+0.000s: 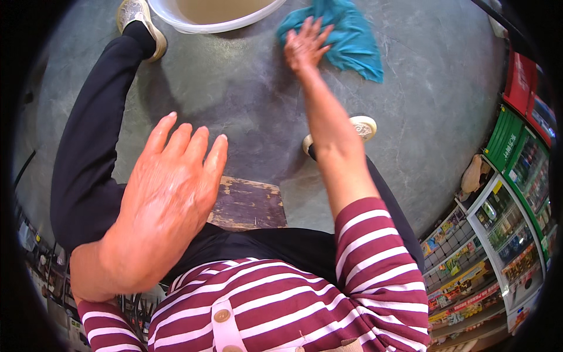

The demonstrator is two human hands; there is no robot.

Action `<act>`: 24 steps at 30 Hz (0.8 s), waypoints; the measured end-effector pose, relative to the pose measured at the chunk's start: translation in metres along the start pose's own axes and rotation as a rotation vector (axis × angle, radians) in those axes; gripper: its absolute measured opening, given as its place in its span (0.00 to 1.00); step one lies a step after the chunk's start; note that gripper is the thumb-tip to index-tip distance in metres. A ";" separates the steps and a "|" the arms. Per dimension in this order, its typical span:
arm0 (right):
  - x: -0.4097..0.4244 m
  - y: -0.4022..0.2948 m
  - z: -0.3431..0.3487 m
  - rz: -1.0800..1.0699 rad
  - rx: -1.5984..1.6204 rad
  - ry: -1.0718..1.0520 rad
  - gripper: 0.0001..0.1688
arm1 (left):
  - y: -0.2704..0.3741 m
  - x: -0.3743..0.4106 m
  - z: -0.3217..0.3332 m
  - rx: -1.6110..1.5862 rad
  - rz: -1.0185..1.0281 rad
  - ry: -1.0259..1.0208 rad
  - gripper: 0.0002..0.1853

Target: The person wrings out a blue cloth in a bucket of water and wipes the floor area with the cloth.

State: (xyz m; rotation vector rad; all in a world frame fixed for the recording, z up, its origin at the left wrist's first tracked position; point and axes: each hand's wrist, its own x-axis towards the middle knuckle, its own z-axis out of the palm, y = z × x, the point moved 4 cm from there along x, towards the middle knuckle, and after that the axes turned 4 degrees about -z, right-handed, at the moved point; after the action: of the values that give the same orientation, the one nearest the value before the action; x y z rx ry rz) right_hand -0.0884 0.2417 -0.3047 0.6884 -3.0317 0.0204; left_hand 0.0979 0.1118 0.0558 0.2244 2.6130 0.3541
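Note:
A teal cloth (354, 50) lies rumpled on the grey floor (246, 97), its top part cut off by the picture's edge. My right hand (306, 46) rests palm down on the cloth's left part, fingers spread, with the arm stretched forward. My left hand (169, 193) is raised above my left thigh, back upward and fingers slightly apart, holding nothing. To the left of the cloth stands a white plastic tub (211, 28), partly in view, with cloudy brownish liquid (220, 9) in it.
A low wooden stool (250, 202) with worn dark paint is beneath me. My shoes (132, 13) stand wide apart. Along the right are stocked shelves (462, 290), a glass-door display fridge (506, 237) and a green-topped cabinet (506, 136). Dim clutter lines the lower left.

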 end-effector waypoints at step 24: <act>-0.207 -0.058 -0.138 0.254 1.067 -0.952 0.37 | -0.035 -0.057 0.088 -0.422 -0.182 -0.287 0.23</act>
State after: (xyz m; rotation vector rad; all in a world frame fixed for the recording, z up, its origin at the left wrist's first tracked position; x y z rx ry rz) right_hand 0.1270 0.2816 -0.1731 0.3143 -3.7658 1.9174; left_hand 0.1875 0.0845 -0.0030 -0.1005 2.1950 0.7356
